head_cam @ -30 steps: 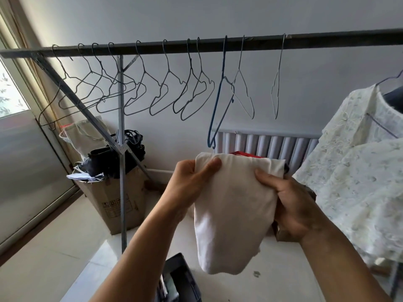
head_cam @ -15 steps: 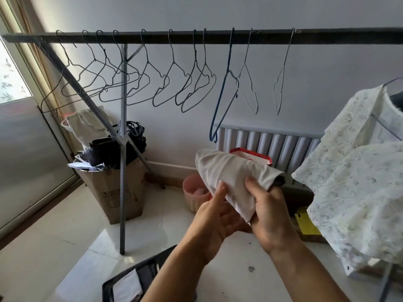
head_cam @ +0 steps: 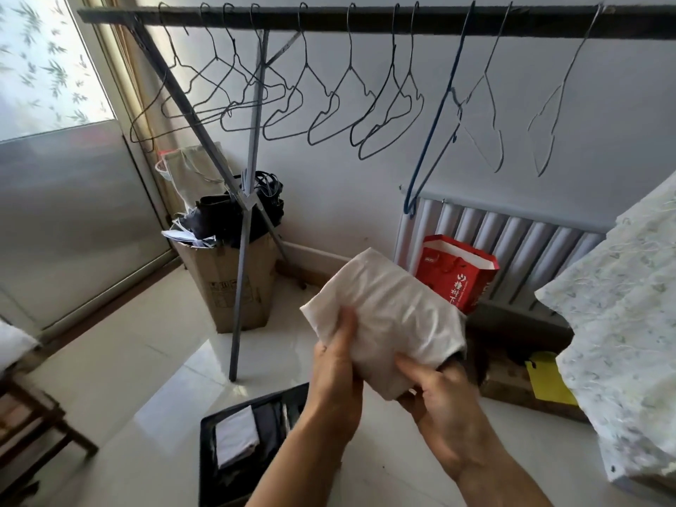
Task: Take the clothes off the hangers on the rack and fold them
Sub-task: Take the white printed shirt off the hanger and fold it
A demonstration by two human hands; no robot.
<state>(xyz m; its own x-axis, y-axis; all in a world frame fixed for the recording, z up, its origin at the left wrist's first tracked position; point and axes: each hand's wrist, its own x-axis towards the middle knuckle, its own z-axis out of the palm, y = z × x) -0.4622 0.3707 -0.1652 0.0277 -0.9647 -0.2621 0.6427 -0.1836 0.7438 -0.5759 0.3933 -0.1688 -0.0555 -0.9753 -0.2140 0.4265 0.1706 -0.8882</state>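
Observation:
A folded white garment (head_cam: 384, 312) lies as a compact bundle between both hands in front of me. My left hand (head_cam: 334, 375) grips its near left edge with the thumb on top. My right hand (head_cam: 435, 393) holds the lower right corner from beneath, thumb pressed on the cloth. Above, the dark rack bar (head_cam: 365, 21) carries several bare wire hangers (head_cam: 329, 100) and one blue hanger (head_cam: 435, 133). A pale floral garment (head_cam: 629, 323) still hangs at the right edge.
A black bin (head_cam: 212, 462) with folded clothes stands on the tiled floor under my left arm. A cardboard box (head_cam: 230, 283) sits by the rack leg (head_cam: 243, 258). A red paper bag (head_cam: 457, 272) leans on the radiator (head_cam: 530, 247). A wooden stool (head_cam: 33, 426) is at left.
The hanging white cloth has been folded up into a small bundle and lowered. My view has tipped down, bringing the black bin and floor into sight.

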